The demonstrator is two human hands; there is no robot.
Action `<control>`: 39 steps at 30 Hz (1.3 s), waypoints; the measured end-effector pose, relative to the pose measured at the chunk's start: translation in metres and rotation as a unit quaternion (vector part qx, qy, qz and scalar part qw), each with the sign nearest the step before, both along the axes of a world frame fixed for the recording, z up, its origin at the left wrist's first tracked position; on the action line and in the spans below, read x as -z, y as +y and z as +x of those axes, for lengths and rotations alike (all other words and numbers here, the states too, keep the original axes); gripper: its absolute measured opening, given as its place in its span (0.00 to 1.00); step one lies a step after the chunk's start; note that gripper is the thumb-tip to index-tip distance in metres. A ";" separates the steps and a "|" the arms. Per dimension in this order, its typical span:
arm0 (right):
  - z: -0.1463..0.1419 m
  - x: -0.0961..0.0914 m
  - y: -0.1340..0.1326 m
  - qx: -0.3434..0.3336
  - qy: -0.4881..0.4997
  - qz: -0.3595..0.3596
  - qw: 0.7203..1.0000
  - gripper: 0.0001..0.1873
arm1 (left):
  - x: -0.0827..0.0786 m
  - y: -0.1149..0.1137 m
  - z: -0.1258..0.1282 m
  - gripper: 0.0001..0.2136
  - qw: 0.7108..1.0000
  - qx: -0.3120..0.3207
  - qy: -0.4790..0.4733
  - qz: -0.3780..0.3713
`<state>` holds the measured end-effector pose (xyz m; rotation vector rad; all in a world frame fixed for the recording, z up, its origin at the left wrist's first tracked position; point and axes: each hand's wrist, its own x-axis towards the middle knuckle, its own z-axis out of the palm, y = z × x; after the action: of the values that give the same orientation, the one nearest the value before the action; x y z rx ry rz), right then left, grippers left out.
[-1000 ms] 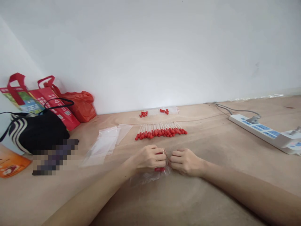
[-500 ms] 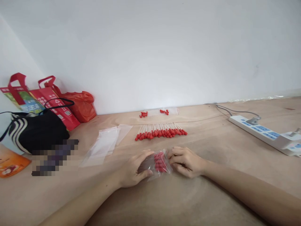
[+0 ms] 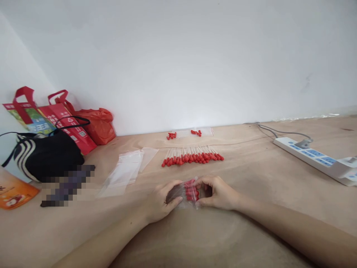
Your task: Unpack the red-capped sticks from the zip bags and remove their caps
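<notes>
Left hand (image 3: 161, 203) grips bag (image 3: 184, 194) at its left | right hand (image 3: 220, 194) at its right | better press equally, so red tips (image 3: 192, 192) lie even

left hand (image 3: 158, 201): bare | right hand (image 3: 221, 191): bare | left forearm (image 3: 111, 236): bare, one small spot (image 3: 131, 223) | right forearm (image 3: 284, 219): bare, tapering
</notes>
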<state>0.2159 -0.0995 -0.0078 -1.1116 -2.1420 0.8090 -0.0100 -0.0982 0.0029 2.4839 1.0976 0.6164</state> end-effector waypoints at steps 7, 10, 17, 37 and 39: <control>-0.007 0.001 0.000 0.008 0.017 -0.026 0.999 0.12 | 0.001 0.004 -0.001 0.15 1.000 0.019 -0.002 0.012; -0.004 -0.002 0.001 -0.014 0.011 -0.048 0.999 0.12 | 0.002 0.006 -0.004 0.16 1.000 0.030 0.002 0.009; -0.007 -0.002 -0.002 -0.010 0.006 0.040 0.999 0.11 | -0.001 0.007 -0.004 0.15 0.999 0.044 0.003 -0.006; 0.021 0.004 0.013 -0.074 0.023 0.033 0.996 0.15 | -0.002 0.005 -0.005 0.16 0.999 0.045 0.019 -0.015; 0.022 0.006 0.015 -0.082 0.041 0.011 0.996 0.13 | -0.002 0.005 -0.005 0.16 0.999 0.048 0.018 -0.013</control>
<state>0.2380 -0.0847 -0.0133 -0.8848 -2.1892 0.8862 -0.0154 -0.0931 0.0048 2.5175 0.9855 0.5290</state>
